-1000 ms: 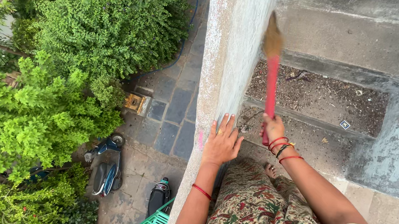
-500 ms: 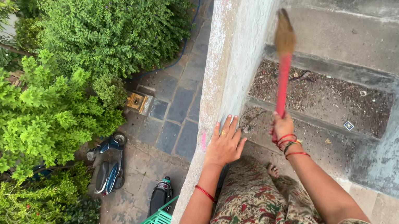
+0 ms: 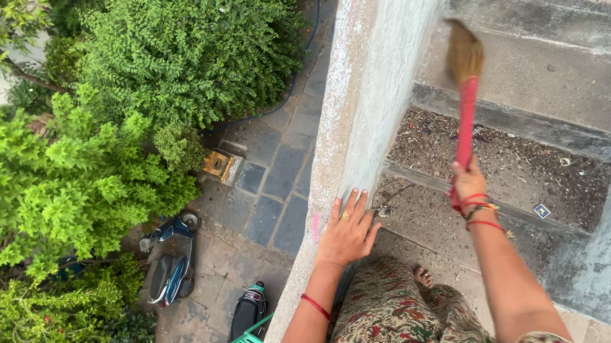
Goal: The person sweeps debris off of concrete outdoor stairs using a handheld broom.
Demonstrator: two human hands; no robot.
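Sweeping step: right hand (image 3: 468, 184) gripped the red-handled broom (image 3: 465, 98) over littered stairs (image 3: 516, 167); left hand (image 3: 349, 230) lay open, flat on the wall (image 3: 371, 84); next stroke needed downward pull

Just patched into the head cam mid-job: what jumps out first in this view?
The right hand grips a red-handled broom, its brown bristles raised over dusty concrete steps on the right. The left hand lies flat on top of a parapet wall running up the middle. Left of the wall the view drops to a paved yard far below, with parked scooters and dense green bushes.
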